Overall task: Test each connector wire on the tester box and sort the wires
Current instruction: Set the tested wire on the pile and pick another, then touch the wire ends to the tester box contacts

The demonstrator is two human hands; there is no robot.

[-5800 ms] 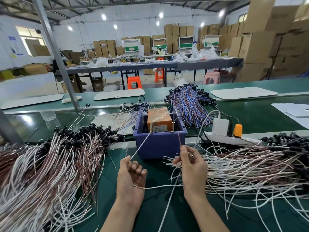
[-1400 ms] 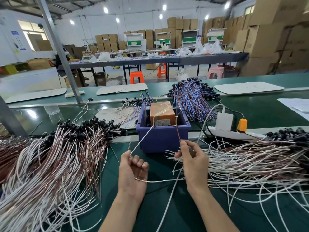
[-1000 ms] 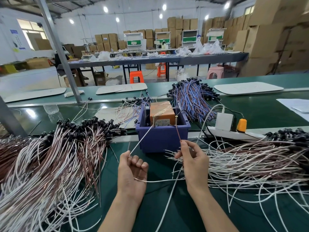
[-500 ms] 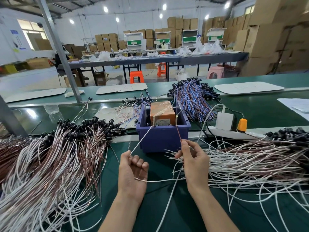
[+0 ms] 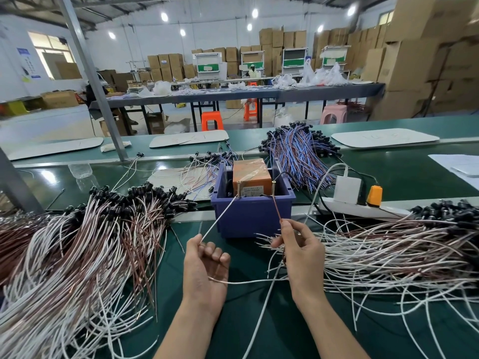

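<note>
On the green counter (image 5: 261,322), the left hand (image 5: 204,270) curls round a white lead (image 5: 220,216) and the right hand (image 5: 300,252) pinches a brown lead (image 5: 276,208). Both tips reach the pins of the orange tester box (image 5: 250,172) in the blue bin (image 5: 251,218), between two wire piles (image 5: 77,242).

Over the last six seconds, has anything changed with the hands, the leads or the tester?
Nothing visibly moved; nothing was picked up or let go. The left hand still holds the white lead running to the left pin of the tester box, the right hand the brown lead to the right pin.
</note>
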